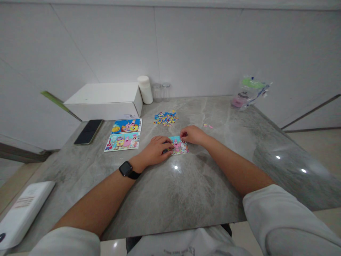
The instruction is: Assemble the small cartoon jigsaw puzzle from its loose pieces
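A small cartoon jigsaw (pixel 180 145), partly put together, lies on the grey marble table (pixel 186 192). My left hand (pixel 156 150), with a black watch on the wrist, rests on the jigsaw's left edge, fingers curled down onto it. At the jigsaw's top right corner, my right hand (pixel 192 134) is pinched shut on something small, probably a puzzle piece. A heap of loose puzzle pieces (pixel 165 118) lies just beyond the hands. Two or three stray pieces (pixel 208 126) sit to the right.
Two cartoon picture cards (pixel 125 134) lie left of the hands, beside a black phone (pixel 88 131). A white box (pixel 106 100), a white jar (pixel 145 89) and two clear jars (pixel 161 91) stand at the back. A plastic bag (pixel 249 91) sits back right, a white device (pixel 21 211) near left.
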`<state>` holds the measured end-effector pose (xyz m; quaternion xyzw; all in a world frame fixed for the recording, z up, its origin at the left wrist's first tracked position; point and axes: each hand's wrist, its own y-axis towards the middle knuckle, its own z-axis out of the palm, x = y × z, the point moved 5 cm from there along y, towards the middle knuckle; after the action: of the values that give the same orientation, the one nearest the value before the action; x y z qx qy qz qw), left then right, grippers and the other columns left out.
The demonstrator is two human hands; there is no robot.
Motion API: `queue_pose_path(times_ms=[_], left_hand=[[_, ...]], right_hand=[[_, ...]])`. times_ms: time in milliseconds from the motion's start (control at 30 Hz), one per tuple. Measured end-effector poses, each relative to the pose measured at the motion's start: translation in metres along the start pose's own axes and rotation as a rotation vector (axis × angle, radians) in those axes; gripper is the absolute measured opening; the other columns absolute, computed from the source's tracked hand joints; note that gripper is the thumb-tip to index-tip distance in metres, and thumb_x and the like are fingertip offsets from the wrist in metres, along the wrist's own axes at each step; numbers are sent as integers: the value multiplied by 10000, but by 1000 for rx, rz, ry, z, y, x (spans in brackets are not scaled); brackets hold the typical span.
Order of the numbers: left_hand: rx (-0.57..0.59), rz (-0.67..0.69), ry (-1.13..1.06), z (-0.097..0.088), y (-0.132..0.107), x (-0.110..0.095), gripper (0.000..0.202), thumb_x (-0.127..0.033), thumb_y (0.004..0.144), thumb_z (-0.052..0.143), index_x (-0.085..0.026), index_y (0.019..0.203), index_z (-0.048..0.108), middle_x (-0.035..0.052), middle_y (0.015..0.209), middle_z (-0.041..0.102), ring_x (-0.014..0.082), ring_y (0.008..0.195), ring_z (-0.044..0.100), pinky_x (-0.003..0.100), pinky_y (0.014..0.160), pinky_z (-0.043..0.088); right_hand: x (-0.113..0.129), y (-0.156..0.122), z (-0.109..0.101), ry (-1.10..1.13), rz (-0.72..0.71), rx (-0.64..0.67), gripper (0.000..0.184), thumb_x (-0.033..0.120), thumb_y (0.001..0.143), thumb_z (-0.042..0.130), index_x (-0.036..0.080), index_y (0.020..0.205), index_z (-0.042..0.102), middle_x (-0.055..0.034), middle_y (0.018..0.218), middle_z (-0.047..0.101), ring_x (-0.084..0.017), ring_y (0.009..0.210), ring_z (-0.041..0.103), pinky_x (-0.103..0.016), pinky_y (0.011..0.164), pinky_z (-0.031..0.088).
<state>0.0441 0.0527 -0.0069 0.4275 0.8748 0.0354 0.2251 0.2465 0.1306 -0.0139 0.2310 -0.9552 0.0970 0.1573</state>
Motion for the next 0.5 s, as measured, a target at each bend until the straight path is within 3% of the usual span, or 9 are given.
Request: queue_pose_path(times_ms=[500], left_hand=[[9,7,19,-1,1,-2,279,-383,1036,579,-270,1243,727,85,1279,693,270,1210,621,470,1091,459]], right_hand=[[0,2,2,-6,3,-8,161,207,872,702,206,970,829,-39,925,821,-171,823,709,-248,715,430]])
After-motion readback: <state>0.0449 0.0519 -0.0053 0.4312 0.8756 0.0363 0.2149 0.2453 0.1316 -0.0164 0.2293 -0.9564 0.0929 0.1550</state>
